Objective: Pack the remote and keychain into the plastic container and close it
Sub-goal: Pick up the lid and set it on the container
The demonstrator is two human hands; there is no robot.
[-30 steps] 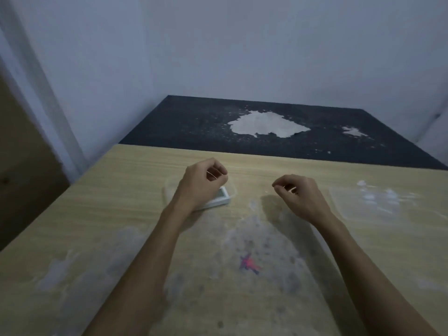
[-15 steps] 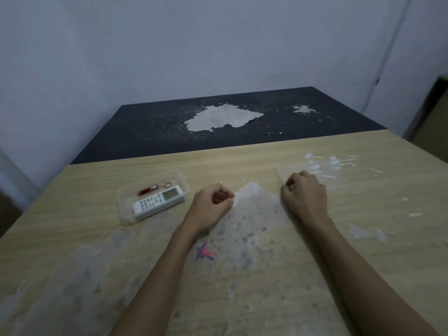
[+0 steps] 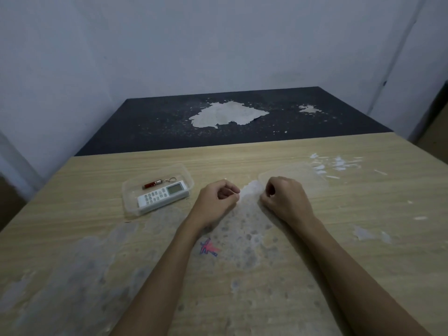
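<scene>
A clear plastic container [image 3: 128,202] sits open on the wooden table, left of centre. Inside it lie a white remote [image 3: 162,194] and, just behind the remote, a red keychain [image 3: 157,183] with a metal ring. The clear lid [image 3: 305,174] lies flat on the table to the right, partly under my right hand [image 3: 283,198]. That hand rests curled on the lid's near left corner; whether it grips the lid is unclear. My left hand [image 3: 217,202] is a loose fist on the table, right of the container, holding nothing.
The wooden table [image 3: 97,263] has worn, peeling patches and a small red-blue scribble [image 3: 208,247] near my left forearm. Behind it lies a dark surface [image 3: 169,127] with a pale worn patch. White walls close in at the back and sides.
My left hand has come off the container and moved right, uncovering the remote and keychain inside. My right hand has moved right onto the lid's corner. The view has shifted right.
</scene>
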